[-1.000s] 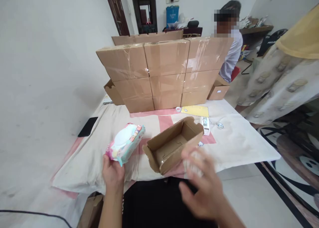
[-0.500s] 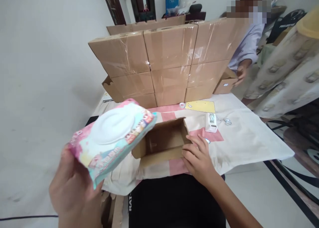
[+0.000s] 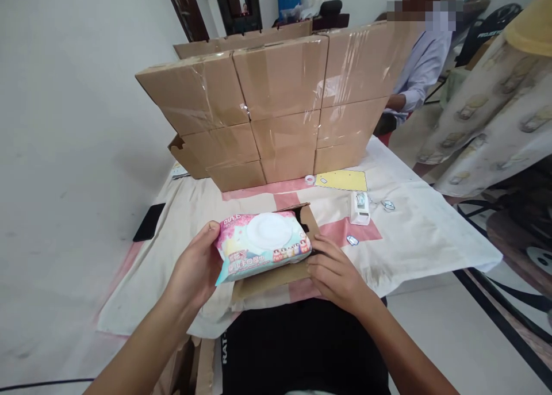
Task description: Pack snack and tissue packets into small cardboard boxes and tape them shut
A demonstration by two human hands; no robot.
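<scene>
**Wipes pack (image 3: 265, 251) coming over cardboard box (image 3: 269, 283)**

From afar, I am swinging the pack in from the left, bringing it together with the box. My left hand (image 3: 198, 268) is pinching the pack's left end, fingers closed; my right hand (image 3: 335, 275) is curling its fingers over the box's right end. The bench's (image 3: 422, 240) near edge is running close; room is stretching rightward.
</scene>
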